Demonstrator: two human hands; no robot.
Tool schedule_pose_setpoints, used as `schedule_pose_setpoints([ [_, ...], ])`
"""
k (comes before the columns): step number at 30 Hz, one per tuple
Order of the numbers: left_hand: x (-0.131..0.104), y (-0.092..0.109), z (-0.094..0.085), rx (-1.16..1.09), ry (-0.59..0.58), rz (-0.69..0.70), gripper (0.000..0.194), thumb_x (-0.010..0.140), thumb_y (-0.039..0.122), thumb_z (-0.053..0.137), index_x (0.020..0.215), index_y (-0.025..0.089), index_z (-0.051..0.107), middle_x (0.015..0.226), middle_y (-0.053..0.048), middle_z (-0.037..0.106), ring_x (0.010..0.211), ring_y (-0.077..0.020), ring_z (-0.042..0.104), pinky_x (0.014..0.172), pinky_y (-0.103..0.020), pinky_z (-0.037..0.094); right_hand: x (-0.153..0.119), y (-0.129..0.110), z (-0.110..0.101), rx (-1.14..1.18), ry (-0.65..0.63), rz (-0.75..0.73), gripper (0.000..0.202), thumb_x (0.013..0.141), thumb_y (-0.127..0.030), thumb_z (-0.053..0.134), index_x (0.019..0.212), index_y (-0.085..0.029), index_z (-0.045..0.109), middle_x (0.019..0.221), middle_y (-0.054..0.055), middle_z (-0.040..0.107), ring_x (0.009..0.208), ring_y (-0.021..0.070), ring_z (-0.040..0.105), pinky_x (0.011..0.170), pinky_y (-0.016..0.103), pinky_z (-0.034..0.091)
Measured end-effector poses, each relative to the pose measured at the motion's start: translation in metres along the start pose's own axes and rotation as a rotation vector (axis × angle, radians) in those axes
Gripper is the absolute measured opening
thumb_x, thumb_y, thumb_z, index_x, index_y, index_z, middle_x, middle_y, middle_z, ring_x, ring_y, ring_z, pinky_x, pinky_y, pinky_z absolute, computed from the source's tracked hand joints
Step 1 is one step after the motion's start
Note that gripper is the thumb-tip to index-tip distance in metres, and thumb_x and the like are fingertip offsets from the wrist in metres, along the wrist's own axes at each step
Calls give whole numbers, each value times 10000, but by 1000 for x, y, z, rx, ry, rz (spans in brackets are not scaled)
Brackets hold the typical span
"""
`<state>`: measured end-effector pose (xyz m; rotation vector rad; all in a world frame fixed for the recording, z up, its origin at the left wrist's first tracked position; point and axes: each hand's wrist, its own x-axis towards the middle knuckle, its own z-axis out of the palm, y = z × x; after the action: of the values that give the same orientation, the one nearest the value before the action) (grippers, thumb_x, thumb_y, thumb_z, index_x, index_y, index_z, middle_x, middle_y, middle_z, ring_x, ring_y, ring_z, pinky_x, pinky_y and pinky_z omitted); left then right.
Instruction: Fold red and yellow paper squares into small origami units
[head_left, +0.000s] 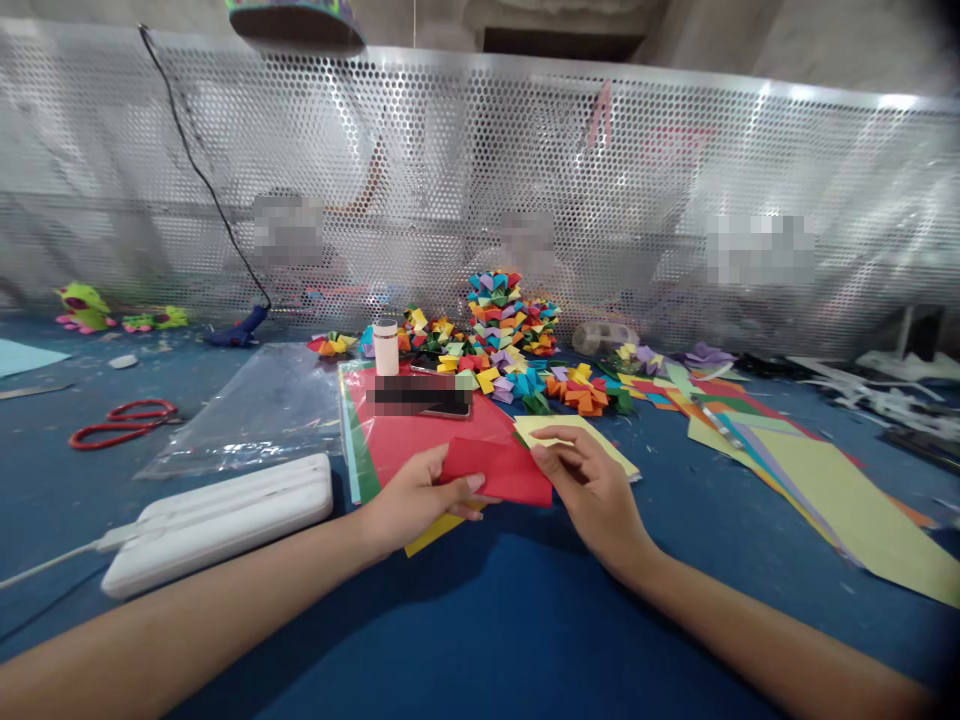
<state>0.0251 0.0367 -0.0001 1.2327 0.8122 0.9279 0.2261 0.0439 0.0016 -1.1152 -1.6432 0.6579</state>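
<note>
A folded red paper (499, 470) is held over the blue table near the middle of the head view. My left hand (420, 495) grips its left side, thumb on top and fingers underneath. At its right end, my right hand (589, 485) pinches the edge between thumb and forefinger, the other fingers curled. Below the red paper, a yellow paper (435, 535) shows. Behind the hands lies a stack of coloured sheets with a large red sheet (405, 430) on top. Light yellow paper (611, 455) lies behind my right hand.
Folded paper pieces (499, 325) are piled at the back centre. A white power strip (225, 520), red scissors (127, 422) and a blue glue gun (240, 330) lie left. Coloured strips (847, 480) spread right. A white bottle (385, 348) stands behind, before a perforated metal screen (450, 180).
</note>
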Motion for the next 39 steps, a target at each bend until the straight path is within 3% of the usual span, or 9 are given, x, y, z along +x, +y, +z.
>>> schedule_pose_setpoints([
  [4, 1, -4, -2, -9, 9, 20, 409, 719, 369, 737, 1004, 120, 582, 940, -105, 725, 882, -219, 686, 716, -290, 538, 1, -1, -2, 71, -30, 11, 335, 894, -474, 484, 1109, -221, 529, 838, 43, 676, 735, 183, 651, 550, 252, 472],
  [9, 3, -8, -4, -20, 21, 51, 391, 742, 378, 714, 1017, 134, 581, 1000, -96, 710, 908, -209, 675, 716, -274, 531, 0, -2, 2, 142, -250, 23, 631, 739, -373, 721, 1251, -217, 388, 844, 39, 705, 781, 205, 686, 707, 313, 540],
  [15, 4, -9, 0, -22, 0, 70, 386, 783, 383, 677, 1058, 144, 548, 1019, -109, 708, 929, -227, 679, 760, -315, 522, 0, 0, 4, 141, -184, 25, 559, 756, -357, 705, 1213, -211, 417, 792, 35, 706, 651, 178, 678, 658, 323, 560],
  [21, 6, -11, -1, 3, -4, 28, 379, 761, 458, 676, 946, 147, 561, 964, -133, 724, 890, -237, 693, 737, -325, 514, 7, 3, 1, 198, -52, 44, 558, 686, -402, 754, 1111, -198, 455, 812, 47, 709, 594, 166, 664, 609, 313, 568],
  [26, 4, -7, -1, 17, -6, 46, 412, 767, 444, 676, 1011, 132, 563, 935, -132, 728, 866, -212, 694, 749, -306, 506, 6, -6, 2, 221, 5, 72, 560, 653, -425, 768, 1067, -204, 462, 814, 50, 718, 656, 190, 687, 582, 288, 559],
  [32, -3, -7, 4, 93, -142, 55, 374, 787, 481, 638, 848, 113, 655, 728, -65, 688, 653, -158, 650, 651, -270, 500, -8, -12, 10, 258, -120, 68, 483, 716, -399, 732, 1072, -224, 456, 826, 44, 714, 685, 195, 698, 617, 303, 572],
  [36, -4, -12, 3, 75, -149, 59, 425, 812, 538, 574, 710, 128, 621, 614, -28, 614, 586, -140, 610, 624, -258, 484, -13, -9, 13, 259, -136, 64, 480, 708, -392, 743, 1068, -242, 463, 769, 9, 695, 659, 180, 684, 630, 308, 572],
  [39, -3, -13, 2, 70, -141, 44, 432, 801, 559, 575, 720, 137, 626, 609, -24, 617, 579, -139, 603, 618, -255, 471, -11, -9, 13, 275, -140, 72, 485, 699, -387, 751, 1060, -242, 462, 733, -1, 687, 650, 180, 682, 621, 305, 571],
])
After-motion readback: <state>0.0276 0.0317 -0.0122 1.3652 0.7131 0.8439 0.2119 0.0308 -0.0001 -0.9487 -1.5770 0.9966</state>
